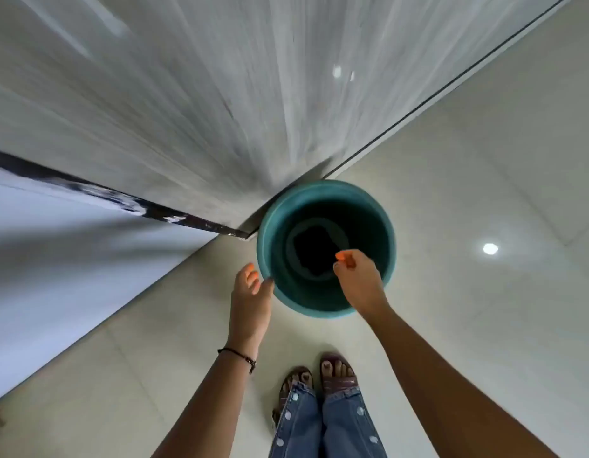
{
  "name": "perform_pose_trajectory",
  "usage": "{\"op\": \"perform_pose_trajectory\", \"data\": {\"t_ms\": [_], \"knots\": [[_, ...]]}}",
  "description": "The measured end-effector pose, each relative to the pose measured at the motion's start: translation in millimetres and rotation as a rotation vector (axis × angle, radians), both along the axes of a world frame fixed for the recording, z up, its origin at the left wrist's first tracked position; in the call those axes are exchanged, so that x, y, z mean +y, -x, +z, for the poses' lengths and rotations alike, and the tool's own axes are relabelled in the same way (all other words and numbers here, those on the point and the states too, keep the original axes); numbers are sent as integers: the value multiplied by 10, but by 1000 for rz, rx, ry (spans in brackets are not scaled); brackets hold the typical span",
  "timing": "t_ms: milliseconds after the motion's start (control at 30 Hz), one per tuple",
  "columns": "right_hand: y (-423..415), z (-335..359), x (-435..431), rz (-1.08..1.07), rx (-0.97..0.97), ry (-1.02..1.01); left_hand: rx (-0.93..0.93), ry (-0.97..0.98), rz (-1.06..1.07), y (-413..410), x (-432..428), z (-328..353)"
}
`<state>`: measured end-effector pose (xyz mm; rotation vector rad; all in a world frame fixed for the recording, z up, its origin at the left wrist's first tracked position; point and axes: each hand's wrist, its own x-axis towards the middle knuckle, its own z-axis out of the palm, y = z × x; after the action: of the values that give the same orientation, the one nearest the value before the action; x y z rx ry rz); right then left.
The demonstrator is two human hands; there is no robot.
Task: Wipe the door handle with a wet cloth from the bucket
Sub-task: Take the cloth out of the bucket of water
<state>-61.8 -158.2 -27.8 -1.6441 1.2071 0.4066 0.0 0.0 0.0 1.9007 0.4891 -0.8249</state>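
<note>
Closest to the camera: jeans and sandalled feet on pale floor tiles, both forearms stretching fwd from the bottom edge. Left wrist wears a thin black bracelet. Left hand sits just outside the near-left rim of the teal bucket, fingers loose and spread, orange nails showing, gripping nothing; fingertips look to be right at the rim, can't tell if they touch. Right hand hangs over the bucket's mouth, fingers curled inward w/ tips pinched together, nothing visible in them. Just beyond those right fingertips, down inside the bucket, a dark squarish shape, prob the cloth, lies at the bottom; too dark to tell if there's water. Past the bucket, touching or nearly so, the grey door rises away, motion-blurred. Handle not in view.
</note>
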Motion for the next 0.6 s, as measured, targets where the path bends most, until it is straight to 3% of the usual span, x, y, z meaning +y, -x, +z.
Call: {"op": "perform_pose_trajectory", "data": {"t_ms": [267,500,600], "knots": [[-636,-1995,-71,78,295,-26,-285,-108,-53,-246,-155,-1150],[-758,-2616,-25,71,381,170,-352,-123,-11,-228,-156,-1270],[-740,-2550,-35,97,356,82,-345,-122,-7,-234,-166,-1248]]}}
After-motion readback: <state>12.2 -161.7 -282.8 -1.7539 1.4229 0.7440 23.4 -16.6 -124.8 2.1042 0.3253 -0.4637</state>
